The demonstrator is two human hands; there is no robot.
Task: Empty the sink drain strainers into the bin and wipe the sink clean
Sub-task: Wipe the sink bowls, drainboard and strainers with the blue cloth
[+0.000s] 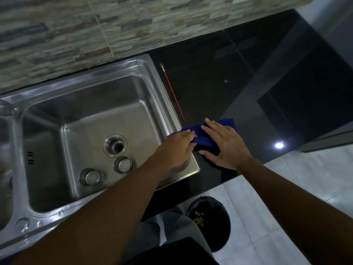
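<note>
**Sink station, head view: both hands on the cloth at the sink's right rim**

- Sink (pixel 160 87): stainless steel. Your view takes in its right basin whole, with a sliver of the second basin (pixel 3 169) at its left.
- Drain opening (pixel 115 145): uncovered, in the floor of the right basin.
- Strainers: two, both lying on the basin floor. The first strainer (pixel 123 165) sits just in front of the drain opening; the second strainer (pixel 90 176) is near it, further to the sink's left.
- Blue cloth (pixel 205 140): bunched over the sink's front right corner, partly on the rim, partly on the black counter (pixel 210 83).
- Your left hand (pixel 177 144): over the sink's right rim, fingers on the cloth's sink-side end. You cannot tell whether they pinch it or only press.
- Your right hand (pixel 224 145): flat on the cloth just right of the sink, fingers straight and spread.
- Red-handled paintbrush (pixel 172 90): on the counter, alongside the sink's right rim.
- Black bin (pixel 224 226): on the floor in front of the sink's right corner, yellow scraps (pixel 199 219) inside.
</note>
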